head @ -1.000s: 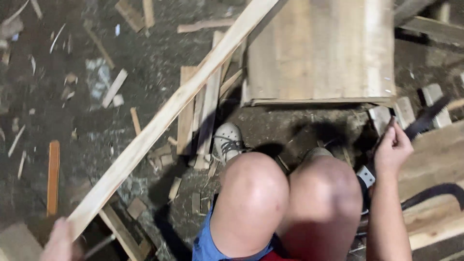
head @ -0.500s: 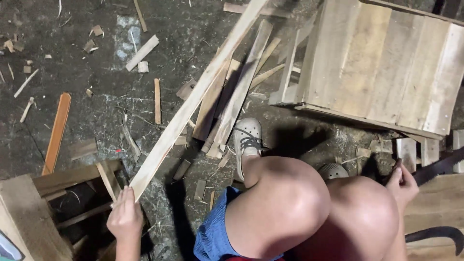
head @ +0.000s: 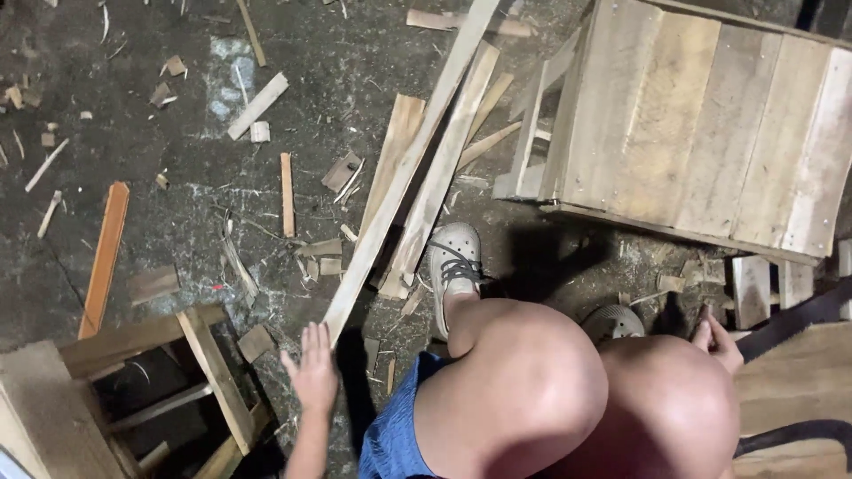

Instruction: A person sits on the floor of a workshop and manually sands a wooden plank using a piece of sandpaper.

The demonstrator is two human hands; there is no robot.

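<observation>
Now your left hand (head: pixel 312 374), fingers spread loose, touches the long plank's (head: pixel 410 164) near end; your right hand (head: pixel 717 341) curls, its grip unclear.

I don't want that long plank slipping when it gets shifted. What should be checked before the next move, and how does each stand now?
1. Left hand on the plank: not ok, open, fingertips only at its near end.
2. Right hand free: cannot tell, low beside the knee, fingers hidden.
3. Plank's far end free: cannot tell, it runs out of the picture.
4. Plank lies alone: not ok, it rests across other boards.
5. Foot out of the way: not ok, right beside the plank.
</observation>
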